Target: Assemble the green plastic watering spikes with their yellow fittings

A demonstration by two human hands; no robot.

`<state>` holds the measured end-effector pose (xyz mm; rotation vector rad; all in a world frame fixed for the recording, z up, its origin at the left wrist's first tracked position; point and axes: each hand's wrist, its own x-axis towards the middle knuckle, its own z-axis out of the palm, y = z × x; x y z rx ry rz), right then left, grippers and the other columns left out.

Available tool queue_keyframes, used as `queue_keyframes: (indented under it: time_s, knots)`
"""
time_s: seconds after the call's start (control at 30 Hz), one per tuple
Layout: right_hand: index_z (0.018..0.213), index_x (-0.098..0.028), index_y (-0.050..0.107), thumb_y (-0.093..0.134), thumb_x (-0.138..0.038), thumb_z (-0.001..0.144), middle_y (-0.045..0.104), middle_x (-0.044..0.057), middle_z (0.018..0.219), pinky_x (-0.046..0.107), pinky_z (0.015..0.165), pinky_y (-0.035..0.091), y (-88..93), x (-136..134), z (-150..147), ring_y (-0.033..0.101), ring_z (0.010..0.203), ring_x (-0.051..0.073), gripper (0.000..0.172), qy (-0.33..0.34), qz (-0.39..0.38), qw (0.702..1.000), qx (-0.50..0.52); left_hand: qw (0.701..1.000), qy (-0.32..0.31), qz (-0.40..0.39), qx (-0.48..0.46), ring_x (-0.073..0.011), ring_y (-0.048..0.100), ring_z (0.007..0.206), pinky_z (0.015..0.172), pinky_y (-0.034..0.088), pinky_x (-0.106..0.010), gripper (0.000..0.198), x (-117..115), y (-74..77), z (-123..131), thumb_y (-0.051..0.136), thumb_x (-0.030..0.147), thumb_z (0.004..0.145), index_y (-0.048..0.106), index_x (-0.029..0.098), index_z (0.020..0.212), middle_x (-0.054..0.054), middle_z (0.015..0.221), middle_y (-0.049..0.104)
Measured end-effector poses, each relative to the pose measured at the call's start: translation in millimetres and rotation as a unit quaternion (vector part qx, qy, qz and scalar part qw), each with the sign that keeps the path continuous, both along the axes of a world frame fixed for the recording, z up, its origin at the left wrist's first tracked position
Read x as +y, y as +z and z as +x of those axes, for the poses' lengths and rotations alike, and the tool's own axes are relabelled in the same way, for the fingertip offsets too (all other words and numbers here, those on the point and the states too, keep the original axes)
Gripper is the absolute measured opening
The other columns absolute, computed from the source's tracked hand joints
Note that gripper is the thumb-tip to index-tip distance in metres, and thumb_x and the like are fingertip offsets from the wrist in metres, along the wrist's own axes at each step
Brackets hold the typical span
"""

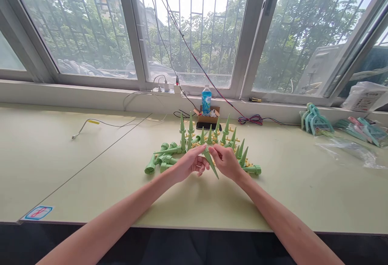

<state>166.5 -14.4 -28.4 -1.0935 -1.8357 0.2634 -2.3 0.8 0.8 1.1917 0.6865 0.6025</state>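
Barred windows point(209, 26) look out on trees behind a long pale-green table point(91, 168), and the work sits in the middle of it, close enough for both forearms to reach without stretching. The left hand point(190, 164) and the right hand point(228, 162) meet just in front of the pile. Each pinches the same green spike point(211, 163) with thumb and fingertips near its wider upper part, the other fingers curled in. The pointed tip slants down toward the person and hangs free above the table, a hold that seems chosen to keep the wide end steady between the two hands. Just behind the hands the standing spikes point(209, 135) are set upright on their bases in loose rows, tips up, probably so they stay apart from the rest. The lying spikes point(163, 160) are heaped on their sides to the left. Small yellow pieces point(248, 163) are scattered among them on the right. Farther back a water bottle point(206, 100) stands in a cardboard box point(209, 117) against the sill, out of the hands' way. A power strip point(165, 91) rests on the sill, with a red and black cable point(250, 119) trailing from it. A white cable point(100, 122) lies well off to the left. Teal clips point(315, 121) and a plastic bag point(348, 149) lie far to the right.
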Motion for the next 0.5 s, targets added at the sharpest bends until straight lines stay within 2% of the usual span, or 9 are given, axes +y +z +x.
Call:
queue_keyframes:
  time_s: [0.5]
  knots:
    - [0.060, -0.019, 0.029, 0.041, -0.038, 0.096, 0.027, -0.007, 0.050, 0.023, 0.046, 0.021, 0.9, -0.1, -0.3, 0.022, 0.047, 0.008, 0.042, -0.014, 0.008, 1.000, -0.003, 0.998, -0.016, 0.052, -0.010, -0.0093, 0.049, 0.041, 0.041, 0.038, -0.020, 0.037, -1.8, -0.9, -1.1, 0.053, 0.054, 0.087, 0.045, 0.019, 0.096, -0.005, 0.066, 0.066]
